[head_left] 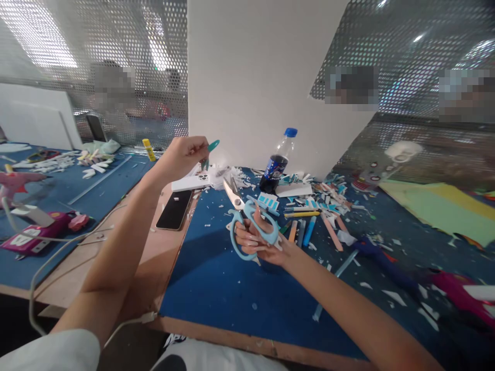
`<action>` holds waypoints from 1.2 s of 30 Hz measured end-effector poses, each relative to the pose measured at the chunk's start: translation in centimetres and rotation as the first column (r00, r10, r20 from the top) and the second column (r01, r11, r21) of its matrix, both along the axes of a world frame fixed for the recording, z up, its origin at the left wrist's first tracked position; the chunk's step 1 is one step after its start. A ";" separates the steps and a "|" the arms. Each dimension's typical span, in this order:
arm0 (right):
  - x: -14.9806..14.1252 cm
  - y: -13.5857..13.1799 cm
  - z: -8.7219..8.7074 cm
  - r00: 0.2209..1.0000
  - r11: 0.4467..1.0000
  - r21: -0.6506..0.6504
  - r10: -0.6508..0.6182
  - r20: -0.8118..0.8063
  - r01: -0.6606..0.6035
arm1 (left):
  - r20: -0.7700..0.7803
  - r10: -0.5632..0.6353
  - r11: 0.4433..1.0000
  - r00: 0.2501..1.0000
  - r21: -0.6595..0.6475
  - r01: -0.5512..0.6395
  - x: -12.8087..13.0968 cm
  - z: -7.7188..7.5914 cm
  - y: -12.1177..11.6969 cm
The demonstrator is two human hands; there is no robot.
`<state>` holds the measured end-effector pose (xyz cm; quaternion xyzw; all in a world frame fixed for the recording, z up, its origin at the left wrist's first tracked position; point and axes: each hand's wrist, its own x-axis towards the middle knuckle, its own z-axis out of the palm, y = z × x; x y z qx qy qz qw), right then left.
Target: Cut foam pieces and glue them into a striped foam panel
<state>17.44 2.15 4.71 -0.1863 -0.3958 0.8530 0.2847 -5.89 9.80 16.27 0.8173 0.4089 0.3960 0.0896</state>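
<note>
Rising past the top of the view, one white board (251,77) is standing behind two blue mats (216,288). One bottle (275,167) is leaning near its foot. Below the bottle, the right hand (263,242) is gripping one pair of scissors (240,204), fingers curling around the handles, blades parting slightly. One dark phone (174,210) is lying left of the scissors, one yellow glue stick (148,150) farther off. The left hand (193,153) is pinching what seems one teal piece (213,146), fingers closing tightly and hiding its middle. White scraps (235,176) are overlapping beyond counting; the right-hand magenta tool (460,293) is running out of view
</note>
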 end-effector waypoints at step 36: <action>14.7 -1.3 0.3 -0.382 0.271 0.887 -0.916 0.118 -0.374 | -0.175 -0.168 0.983 0.970 -0.107 0.151 1.4 0.4 -1.7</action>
